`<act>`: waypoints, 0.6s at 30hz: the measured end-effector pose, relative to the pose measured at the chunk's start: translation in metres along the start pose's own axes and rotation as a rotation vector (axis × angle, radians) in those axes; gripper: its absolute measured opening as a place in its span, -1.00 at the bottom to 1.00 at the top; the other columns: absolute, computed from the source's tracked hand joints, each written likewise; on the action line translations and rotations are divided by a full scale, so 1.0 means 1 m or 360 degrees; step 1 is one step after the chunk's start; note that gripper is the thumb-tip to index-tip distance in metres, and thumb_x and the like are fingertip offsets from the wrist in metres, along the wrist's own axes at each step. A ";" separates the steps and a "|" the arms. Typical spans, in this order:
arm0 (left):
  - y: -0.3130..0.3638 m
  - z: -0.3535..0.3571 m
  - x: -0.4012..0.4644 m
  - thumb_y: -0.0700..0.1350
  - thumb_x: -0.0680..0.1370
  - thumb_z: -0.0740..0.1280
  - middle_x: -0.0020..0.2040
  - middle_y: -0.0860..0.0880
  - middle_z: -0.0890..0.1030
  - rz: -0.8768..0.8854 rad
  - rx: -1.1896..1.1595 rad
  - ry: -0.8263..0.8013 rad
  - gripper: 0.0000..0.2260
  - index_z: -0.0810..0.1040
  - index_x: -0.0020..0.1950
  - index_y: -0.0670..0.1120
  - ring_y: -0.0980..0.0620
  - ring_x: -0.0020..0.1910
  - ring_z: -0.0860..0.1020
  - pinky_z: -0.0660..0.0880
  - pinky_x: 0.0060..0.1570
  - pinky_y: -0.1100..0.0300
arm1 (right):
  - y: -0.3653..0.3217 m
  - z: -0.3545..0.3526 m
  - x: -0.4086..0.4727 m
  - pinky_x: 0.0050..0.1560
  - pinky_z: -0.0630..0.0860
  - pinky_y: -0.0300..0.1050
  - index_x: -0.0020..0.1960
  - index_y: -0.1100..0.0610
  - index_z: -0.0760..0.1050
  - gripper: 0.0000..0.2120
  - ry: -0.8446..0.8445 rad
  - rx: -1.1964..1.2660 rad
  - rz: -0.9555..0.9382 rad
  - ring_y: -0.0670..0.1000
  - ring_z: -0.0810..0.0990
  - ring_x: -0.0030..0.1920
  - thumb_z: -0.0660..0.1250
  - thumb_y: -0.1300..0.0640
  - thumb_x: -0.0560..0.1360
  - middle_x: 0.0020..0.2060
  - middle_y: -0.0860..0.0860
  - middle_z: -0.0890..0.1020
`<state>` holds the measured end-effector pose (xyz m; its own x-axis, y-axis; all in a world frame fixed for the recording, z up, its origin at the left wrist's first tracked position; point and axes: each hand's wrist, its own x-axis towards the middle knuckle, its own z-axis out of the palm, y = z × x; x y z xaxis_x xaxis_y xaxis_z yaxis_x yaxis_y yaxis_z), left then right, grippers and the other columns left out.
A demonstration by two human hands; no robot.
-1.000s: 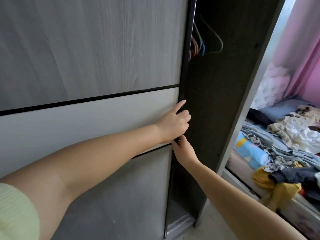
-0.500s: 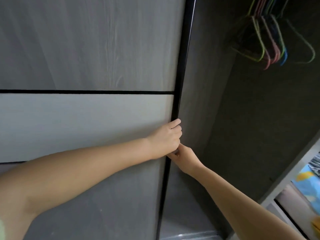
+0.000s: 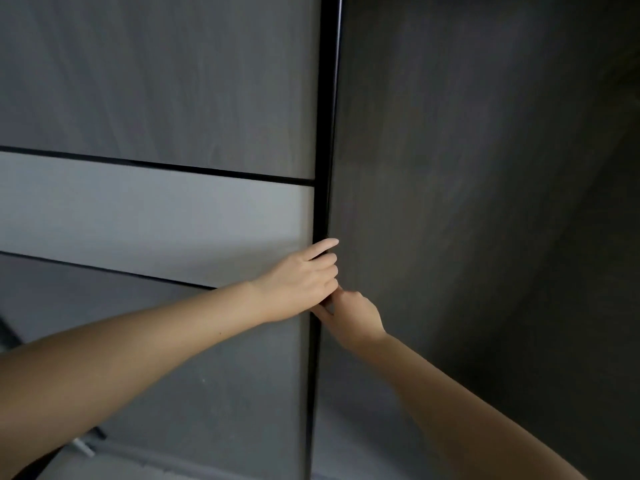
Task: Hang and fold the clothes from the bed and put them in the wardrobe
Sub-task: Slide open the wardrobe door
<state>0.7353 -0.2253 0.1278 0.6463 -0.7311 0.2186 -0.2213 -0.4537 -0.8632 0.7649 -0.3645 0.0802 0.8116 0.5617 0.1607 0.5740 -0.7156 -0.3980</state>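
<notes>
Two hands are seen, the left hand (image 3: 304, 277) and the right hand (image 3: 353, 315), each borne on one bare forearm, so that two forearms are counted. One sliding wardrobe door (image 3: 156, 98) is shown, divided into three panels: two grey wood-grain panels and one pale band (image 3: 156, 213) between them, parted by two thin black strips, and one black vertical edge trim (image 3: 325, 133) is counted along its right side. One dark wardrobe interior (image 3: 485, 202) is seen to the right of that edge.
</notes>
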 end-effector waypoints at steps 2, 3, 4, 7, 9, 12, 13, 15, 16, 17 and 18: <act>-0.002 0.004 -0.013 -0.35 0.45 0.09 -0.30 -0.05 0.51 -0.0053 -0.0007 -0.0040 -0.74 0.55 -0.20 -0.12 -0.10 -0.14 0.52 0.11 0.46 -0.11 | -0.010 0.004 0.009 -0.23 0.34 -0.15 0.09 0.20 0.45 -0.58 -0.0051 -0.0021 -0.0061 0.16 0.60 -0.09 0.14 -0.17 0.60 -0.10 0.10 0.63; -0.003 0.006 -0.020 -0.34 0.45 0.11 -0.29 -0.05 0.51 -0.0080 -0.0009 -0.0054 -0.76 0.55 -0.19 -0.13 -0.11 -0.12 0.52 0.12 0.46 -0.11 | -0.015 0.006 0.012 -0.23 0.33 -0.15 0.06 0.21 0.47 -0.58 -0.0064 -0.0038 -0.0091 0.15 0.59 -0.12 0.14 -0.16 0.60 -0.13 0.10 0.62; -0.004 0.007 -0.026 -0.34 0.44 0.13 -0.28 -0.06 0.51 -0.0106 -0.0006 -0.0072 -0.77 0.55 -0.17 -0.13 -0.11 -0.10 0.52 0.12 0.46 -0.11 | -0.020 0.007 0.016 -0.24 0.32 -0.15 0.05 0.21 0.48 -0.58 -0.0069 -0.0059 -0.0121 0.14 0.57 -0.15 0.14 -0.16 0.60 -0.16 0.09 0.60; -0.006 0.010 -0.045 -0.31 0.45 0.14 -0.18 -0.10 0.56 -0.0184 -0.0017 -0.0122 -0.79 0.55 -0.10 -0.15 -0.14 0.04 0.54 0.08 0.47 -0.11 | -0.033 0.014 0.025 -0.25 0.29 -0.16 0.05 0.21 0.48 -0.58 -0.0046 -0.0160 -0.0224 0.13 0.52 -0.23 0.11 -0.15 0.62 -0.15 0.10 0.62; -0.007 0.010 -0.056 -0.28 0.46 0.15 -0.11 -0.13 0.59 -0.0229 -0.0056 -0.0173 -0.79 0.56 -0.07 -0.16 -0.14 0.12 0.53 0.04 0.48 -0.10 | -0.039 0.020 0.032 -0.26 0.30 -0.16 0.06 0.20 0.48 -0.57 -0.0027 -0.0227 -0.0287 0.09 0.46 -0.28 0.08 -0.16 0.62 -0.14 0.11 0.64; -0.008 0.011 -0.067 -0.24 0.49 0.07 0.02 -0.15 0.62 -0.0291 -0.0092 -0.0290 -0.70 0.59 -0.02 -0.17 -0.14 0.22 0.50 -0.03 0.49 -0.11 | -0.046 0.027 0.042 -0.25 0.33 -0.16 0.08 0.15 0.49 -0.57 -0.0049 -0.0303 -0.0336 0.10 0.54 -0.24 0.06 -0.18 0.62 -0.14 0.09 0.64; -0.009 0.011 -0.070 -0.23 0.50 0.03 0.05 -0.16 0.62 -0.0305 -0.0103 -0.0320 -0.66 0.60 0.00 -0.17 -0.14 0.25 0.50 -0.05 0.49 -0.11 | -0.048 0.028 0.045 -0.26 0.33 -0.17 0.08 0.14 0.50 -0.57 -0.0049 -0.0317 -0.0351 0.09 0.54 -0.24 0.06 -0.18 0.62 -0.15 0.09 0.64; -0.011 0.013 -0.077 -0.20 0.50 -0.01 0.10 -0.17 0.62 -0.0318 -0.0114 -0.0354 -0.61 0.60 0.02 -0.18 -0.13 0.28 0.48 -0.08 0.49 -0.12 | -0.051 0.031 0.050 -0.29 0.32 -0.18 0.05 0.14 0.51 -0.55 -0.0049 -0.0350 -0.0384 0.06 0.48 -0.29 0.05 -0.19 0.62 -0.23 0.06 0.60; -0.012 0.014 -0.080 -0.19 0.50 0.01 0.13 -0.17 0.61 -0.0315 -0.0122 -0.0358 -0.63 0.60 0.04 -0.18 -0.13 0.29 0.48 -0.08 0.48 -0.12 | -0.053 0.033 0.051 -0.32 0.30 -0.18 0.04 0.15 0.51 -0.54 -0.0057 -0.0364 -0.0395 0.05 0.46 -0.31 0.04 -0.20 0.62 -0.28 0.04 0.54; -0.012 0.015 -0.084 -0.19 0.49 0.04 0.14 -0.17 0.61 -0.0313 -0.0129 -0.0349 -0.64 0.60 0.06 -0.18 -0.13 0.30 0.47 -0.08 0.48 -0.12 | -0.056 0.034 0.052 -0.38 0.28 -0.19 0.03 0.16 0.50 -0.54 -0.0066 -0.0369 -0.0398 0.04 0.45 -0.32 0.04 -0.20 0.62 -0.33 0.01 0.48; -0.013 0.015 -0.086 -0.19 0.48 0.05 0.16 -0.17 0.61 -0.0320 -0.0133 -0.0342 -0.65 0.60 0.07 -0.19 -0.13 0.31 0.47 -0.08 0.48 -0.12 | -0.057 0.035 0.053 -0.42 0.24 -0.20 0.03 0.16 0.49 -0.54 -0.0072 -0.0367 -0.0398 0.05 0.45 -0.33 0.03 -0.20 0.62 -0.36 0.00 0.44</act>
<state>0.6938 -0.1489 0.1129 0.8211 -0.5017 0.2723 -0.1267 -0.6253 -0.7701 0.7712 -0.2790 0.0796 0.6398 0.7459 0.1852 0.7684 -0.6254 -0.1358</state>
